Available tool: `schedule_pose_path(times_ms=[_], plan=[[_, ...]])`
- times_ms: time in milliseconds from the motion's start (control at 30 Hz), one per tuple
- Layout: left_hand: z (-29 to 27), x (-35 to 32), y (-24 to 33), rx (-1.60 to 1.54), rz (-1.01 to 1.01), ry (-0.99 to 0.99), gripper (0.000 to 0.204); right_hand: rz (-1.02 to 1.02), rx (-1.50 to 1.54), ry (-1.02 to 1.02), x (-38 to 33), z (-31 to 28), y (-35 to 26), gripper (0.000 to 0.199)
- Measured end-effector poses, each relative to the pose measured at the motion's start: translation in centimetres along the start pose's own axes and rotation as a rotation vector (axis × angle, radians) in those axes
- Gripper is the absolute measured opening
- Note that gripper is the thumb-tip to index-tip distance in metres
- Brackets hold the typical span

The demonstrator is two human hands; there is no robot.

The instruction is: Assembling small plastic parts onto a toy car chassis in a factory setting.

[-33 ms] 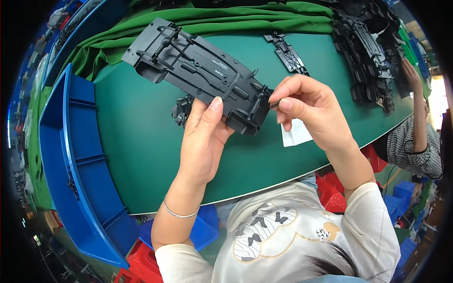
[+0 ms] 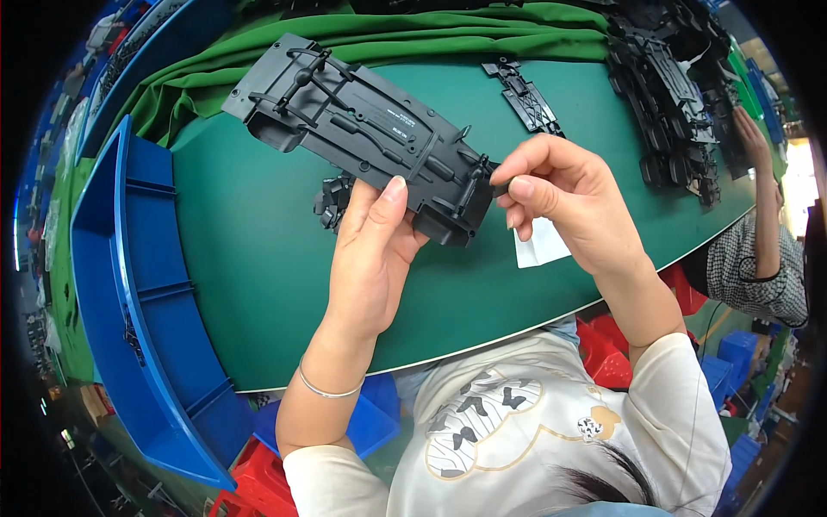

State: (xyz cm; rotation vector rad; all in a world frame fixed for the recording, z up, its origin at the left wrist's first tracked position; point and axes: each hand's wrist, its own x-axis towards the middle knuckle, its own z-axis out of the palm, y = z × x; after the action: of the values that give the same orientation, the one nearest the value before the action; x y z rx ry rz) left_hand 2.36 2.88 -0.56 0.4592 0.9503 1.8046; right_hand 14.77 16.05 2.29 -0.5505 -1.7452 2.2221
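Two hands hold one black plastic chassis (image 2: 370, 133) above the bench (image 2: 241, 258). The left hand (image 2: 370, 258) fingers grasp its near edge. The right hand (image 2: 568, 202) fingers pinch its right end.

The long panel (image 2: 370, 138) held above the surface (image 2: 258, 258) by the left hand (image 2: 370, 258) and pinched at its end by the right hand (image 2: 568, 202) is dark grey moulded plastic, matt with ribbed detail. The surface beneath both hands looks like smooth, matt green matting, with folded green cloth (image 2: 388, 30) beyond the panel. Left of the left hand a bin (image 2: 129, 284) is glossy blue plastic, and under the right hand lies a white paper slip (image 2: 538, 246).
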Motion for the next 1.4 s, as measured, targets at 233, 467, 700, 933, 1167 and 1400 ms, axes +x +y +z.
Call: schedule_pose_path(times_ms=[233, 467, 700, 933, 1167, 1400], plan=[[0.3, 0.2, 0.0, -0.019, 0.02, 0.0, 0.031, -0.047, 0.026, 0.038, 0.1, -0.1, 0.6, 0.016], [0.3, 0.0, -0.2, 0.024, 0.032, 0.02, 0.03, -0.254, -0.144, 0.096, -0.2, 0.2, 1.4, 0.013], [0.2, 0.0, -0.4, 0.096, 0.069, -0.018, 0.035, -0.664, -0.759, 0.081, 0.5, 1.8, 1.4, 0.02], [0.0, -0.1, -0.7, 0.248, 0.088, -0.014, 0.035, -0.814, -0.846, 0.1, 1.1, 1.9, 2.3, 0.021], [-0.2, 0.1, -1.1, 0.318, 0.15, -0.014, 0.034, -0.86, -0.842, 0.121, 1.3, 2.1, 2.8, 0.023], [-0.3, 0.0, -1.1, 0.322, 0.151, -0.037, 0.034, -0.817, -0.887, 0.062, 1.0, 1.8, 2.5, 0.024]])
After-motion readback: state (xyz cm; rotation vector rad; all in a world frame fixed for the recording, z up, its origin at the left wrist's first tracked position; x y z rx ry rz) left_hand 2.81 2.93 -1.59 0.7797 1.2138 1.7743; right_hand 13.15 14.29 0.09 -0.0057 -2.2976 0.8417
